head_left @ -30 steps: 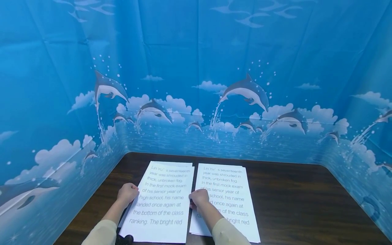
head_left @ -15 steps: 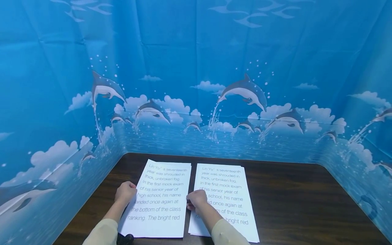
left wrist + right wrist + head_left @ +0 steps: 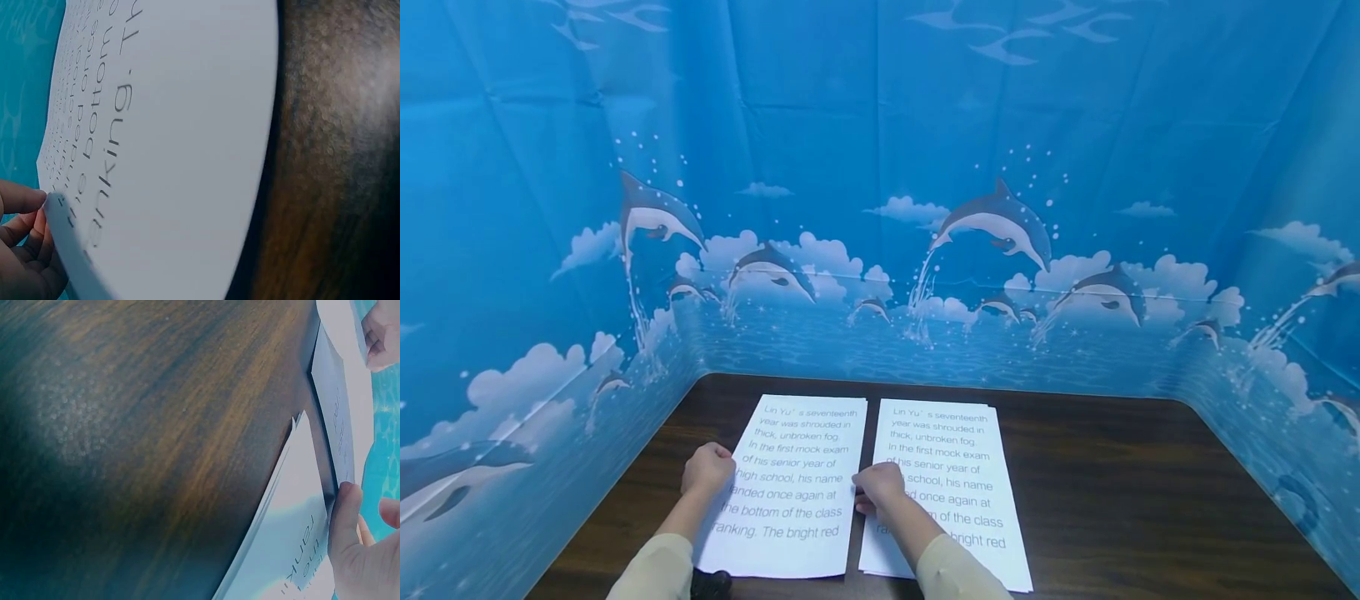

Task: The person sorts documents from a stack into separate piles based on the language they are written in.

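Two stacks of printed white paper lie side by side. At the left stack (image 3: 790, 554), my left hand (image 3: 707, 469) pinches the top sheet (image 3: 187, 137) by its left edge between thumb and fingers. That sheet bows slightly above the paper (image 3: 334, 394) under it, as the right wrist view shows. My right hand (image 3: 882, 485) is at the sheet's right edge, over the left side of the right stack (image 3: 951, 446). In the right wrist view one digit (image 3: 347, 509) touches the edge of the left paper, and another stands apart from it. The right hand covers some text on the right stack.
Both stacks rest on a dark wood-grain table (image 3: 1120, 500). A blue curtain (image 3: 850, 125) printed with dolphins and clouds surrounds its back and sides. A small black object (image 3: 710, 583) shows by the left sleeve (image 3: 655, 571) at the front edge.
The left top sheet has come down and shifted back to the left, now lining up with the paper under it. Both hands have moved slightly left with it. The right stack stays put.
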A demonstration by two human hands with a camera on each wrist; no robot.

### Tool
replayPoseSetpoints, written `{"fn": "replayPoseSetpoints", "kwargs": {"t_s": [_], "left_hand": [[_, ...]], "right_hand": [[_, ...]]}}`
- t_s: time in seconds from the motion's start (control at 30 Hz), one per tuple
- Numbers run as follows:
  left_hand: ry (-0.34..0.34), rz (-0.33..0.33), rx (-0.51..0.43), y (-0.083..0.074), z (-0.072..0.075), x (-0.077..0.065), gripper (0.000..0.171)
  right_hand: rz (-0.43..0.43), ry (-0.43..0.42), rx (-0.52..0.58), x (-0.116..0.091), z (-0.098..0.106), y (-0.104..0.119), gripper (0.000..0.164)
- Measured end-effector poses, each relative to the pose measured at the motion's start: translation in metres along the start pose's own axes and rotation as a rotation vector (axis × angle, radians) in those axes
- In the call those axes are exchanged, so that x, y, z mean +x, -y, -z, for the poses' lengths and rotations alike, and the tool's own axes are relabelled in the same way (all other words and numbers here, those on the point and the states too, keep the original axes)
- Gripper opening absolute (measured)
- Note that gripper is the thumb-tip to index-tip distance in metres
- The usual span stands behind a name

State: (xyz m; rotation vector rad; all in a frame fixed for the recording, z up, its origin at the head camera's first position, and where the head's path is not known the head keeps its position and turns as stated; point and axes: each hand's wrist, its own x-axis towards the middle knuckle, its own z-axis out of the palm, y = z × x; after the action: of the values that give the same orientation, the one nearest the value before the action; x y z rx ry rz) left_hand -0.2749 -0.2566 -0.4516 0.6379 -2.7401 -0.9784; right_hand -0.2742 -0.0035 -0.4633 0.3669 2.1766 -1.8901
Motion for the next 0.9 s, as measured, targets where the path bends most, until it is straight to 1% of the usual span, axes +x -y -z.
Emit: {"fn": "replayPoseSetpoints", "kwargs": {"t_s": [0.3, 0.53, 0.63, 0.8, 0.9], "left_hand": [[-0.007, 0.028, -0.013, 0.0005, -0.0021, -0.0006, 0.018], [0.001, 0.037, -0.026, -0.0004, -0.0013, -0.0027, 0.019], [0.009, 0.039, -0.033, -0.0019, -0.0005, -0.0034, 0.02], [0.019, 0.04, -0.032, -0.004, 0.0008, -0.0046, 0.02], [0.027, 0.052, -0.025, -0.0033, -0.0012, -0.001, 0.02]], "right_hand": [[0.012, 0.0, -0.056, -0.0015, -0.0007, 0.0029, 0.012], [0.075, 0.023, -0.127, -0.0068, -0.0005, 0.0068, 0.013], [0.101, 0.019, -0.156, -0.0085, 0.0007, 0.0081, 0.012], [0.099, -0.001, -0.18, -0.0091, 0.0028, 0.0099, 0.01], [0.083, -0.006, -0.187, -0.008, 0.004, 0.0105, 0.009]]}}
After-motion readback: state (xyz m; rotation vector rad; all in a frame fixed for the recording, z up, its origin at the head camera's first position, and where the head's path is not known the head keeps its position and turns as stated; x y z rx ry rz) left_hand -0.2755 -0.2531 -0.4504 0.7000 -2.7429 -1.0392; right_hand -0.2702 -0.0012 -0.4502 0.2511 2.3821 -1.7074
